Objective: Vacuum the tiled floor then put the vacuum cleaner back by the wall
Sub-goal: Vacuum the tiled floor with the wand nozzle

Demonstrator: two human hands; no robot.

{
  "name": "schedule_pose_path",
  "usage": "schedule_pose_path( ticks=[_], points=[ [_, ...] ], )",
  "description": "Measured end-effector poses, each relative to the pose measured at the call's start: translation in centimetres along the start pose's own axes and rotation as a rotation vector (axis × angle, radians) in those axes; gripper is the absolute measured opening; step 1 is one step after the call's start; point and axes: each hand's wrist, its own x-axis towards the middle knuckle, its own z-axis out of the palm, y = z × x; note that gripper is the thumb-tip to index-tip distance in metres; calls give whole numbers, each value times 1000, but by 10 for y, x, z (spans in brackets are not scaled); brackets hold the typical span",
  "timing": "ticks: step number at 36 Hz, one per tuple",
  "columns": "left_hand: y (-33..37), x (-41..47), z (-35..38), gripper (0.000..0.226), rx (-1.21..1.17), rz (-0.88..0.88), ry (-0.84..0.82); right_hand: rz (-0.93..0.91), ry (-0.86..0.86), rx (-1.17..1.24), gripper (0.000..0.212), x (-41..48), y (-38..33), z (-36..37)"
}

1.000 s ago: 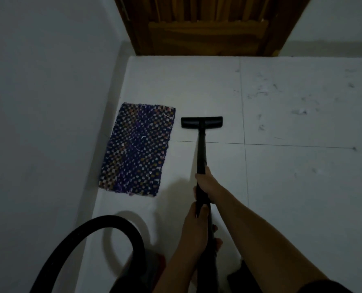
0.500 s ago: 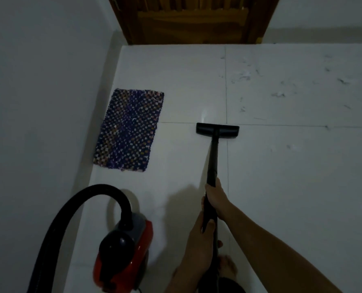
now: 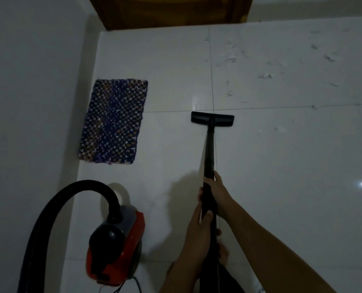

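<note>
A black vacuum wand [image 3: 209, 153] runs from my hands down to a flat black floor head [image 3: 212, 119] resting on the white tiled floor [image 3: 281, 166], just below a tile joint. My right hand [image 3: 217, 194] grips the wand higher up its shaft. My left hand [image 3: 199, 233] grips it lower, nearer my body. The red and black vacuum cleaner body [image 3: 114, 248] sits on the floor at lower left beside the wall. Its black hose [image 3: 55, 210] arcs up and off the bottom left edge.
A blue patterned mat [image 3: 114, 121] lies by the white left wall [image 3: 32, 102]. A brown wooden door [image 3: 171, 11] stands at the top. Scattered bits of debris [image 3: 266, 76] lie on the far right tiles. A thin cord [image 3: 137, 285] trails from the vacuum body.
The floor head has been drawn back toward me and rightward, from beside the mat to below the tile joint. The view has tilted down, bringing the red vacuum body into sight.
</note>
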Motion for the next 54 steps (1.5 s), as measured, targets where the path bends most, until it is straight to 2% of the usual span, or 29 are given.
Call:
schedule_pose_path(
  ticks=[13, 24, 30, 42, 48, 54],
  points=[
    [90, 59, 24, 45, -64, 8, -11, 35, 23, -216, 33, 76, -93, 17],
    [191, 161, 22, 46, -64, 51, -60, -8, 63, -389, 37, 172, -200, 52],
    [242, 209, 27, 47, -94, 40, -48, 4, 76, -399, 41, 215, -259, 62],
    [326, 289, 46, 45, 42, 31, 38, -5, 83, -443, 48, 297, -341, 70],
    [366, 315, 68, 44, -23, 65, 53, -44, 125, -530, 61, 321, -389, 67],
    [400, 323, 89, 43, -55, 117, 36, -64, 138, -544, 60, 330, -428, 62]
  ],
)
